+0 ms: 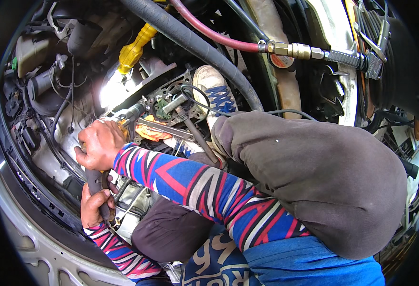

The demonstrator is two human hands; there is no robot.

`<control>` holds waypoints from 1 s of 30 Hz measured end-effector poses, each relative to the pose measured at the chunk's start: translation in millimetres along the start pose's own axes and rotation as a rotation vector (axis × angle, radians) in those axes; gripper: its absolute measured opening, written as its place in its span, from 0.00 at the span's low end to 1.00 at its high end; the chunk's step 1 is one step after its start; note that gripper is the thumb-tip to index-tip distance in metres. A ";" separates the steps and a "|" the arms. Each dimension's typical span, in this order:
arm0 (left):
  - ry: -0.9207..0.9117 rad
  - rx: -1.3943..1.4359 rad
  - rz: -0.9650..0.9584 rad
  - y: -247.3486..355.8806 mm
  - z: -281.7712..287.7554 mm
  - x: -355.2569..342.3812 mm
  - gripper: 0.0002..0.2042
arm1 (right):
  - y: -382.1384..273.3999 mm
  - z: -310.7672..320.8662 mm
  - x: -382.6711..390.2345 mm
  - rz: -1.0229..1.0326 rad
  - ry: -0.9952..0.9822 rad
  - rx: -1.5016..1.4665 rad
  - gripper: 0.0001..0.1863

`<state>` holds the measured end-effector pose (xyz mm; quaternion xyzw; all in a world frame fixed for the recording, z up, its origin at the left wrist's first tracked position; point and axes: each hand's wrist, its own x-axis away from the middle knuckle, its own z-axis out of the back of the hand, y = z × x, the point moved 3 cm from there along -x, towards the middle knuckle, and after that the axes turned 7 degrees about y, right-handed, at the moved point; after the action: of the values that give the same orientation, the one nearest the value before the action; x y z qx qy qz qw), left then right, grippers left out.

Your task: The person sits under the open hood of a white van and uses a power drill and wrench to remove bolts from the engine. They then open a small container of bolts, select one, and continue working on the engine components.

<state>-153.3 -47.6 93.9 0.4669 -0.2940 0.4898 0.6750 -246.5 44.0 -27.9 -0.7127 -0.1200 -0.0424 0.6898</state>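
Observation:
Both my hands are closed around a corded-looking power tool (96, 181) with a dark handle, yellow parts and a silver nose; its exact kind is partly hidden. My right hand (102, 143) grips its upper body, near the silver front end. Lower down, my left hand (94, 206) wraps the dark handle. The tool's nose points toward a greasy metal engine part (178, 86) with holes in its flat face. Beside that part lie a hammer (188, 121), a long wrench (164, 127) and an orange cloth (150, 134). The working tip is hard to make out.
A lit yellow work lamp (135, 50) shines from above left. A thick black hose (190, 40) and a red air hose (219, 38) with brass fittings (290, 50) cross overhead. My shoe (214, 93) stands by the metal part; wiring (57, 128) and a car body edge (33, 243) lie left.

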 end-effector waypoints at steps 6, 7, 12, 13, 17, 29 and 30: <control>0.083 0.009 -0.028 6.6 14.8 22.9 0.24 | -27.3 -10.2 -2.0 -0.012 -0.120 -0.089 0.17; 0.118 -0.013 -0.059 7.7 19.6 32.8 0.24 | -36.0 -12.8 -1.3 0.016 -0.129 -0.094 0.17; 0.169 -0.036 -0.148 -7.7 36.1 75.8 0.31 | -79.0 -18.3 24.8 0.210 -0.109 -0.108 0.16; 0.175 -0.029 -0.175 -15.0 36.9 81.3 0.34 | -84.3 -17.2 33.1 0.223 -0.112 -0.125 0.15; 0.155 0.136 -0.247 -47.7 41.0 106.0 0.36 | -98.4 -14.2 66.5 0.286 -0.221 -0.063 0.15; 0.073 0.753 -0.344 -150.6 81.8 44.8 0.36 | -81.2 -56.3 115.9 0.644 -0.341 -0.243 0.11; 0.132 0.780 -0.319 -155.7 82.7 38.5 0.35 | -77.0 -65.1 115.5 0.671 -0.370 -0.288 0.11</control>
<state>10.8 -121.8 105.8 0.6945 0.0331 0.4825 0.5327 -145.6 -6.2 76.0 -0.7971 0.0043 0.2975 0.5254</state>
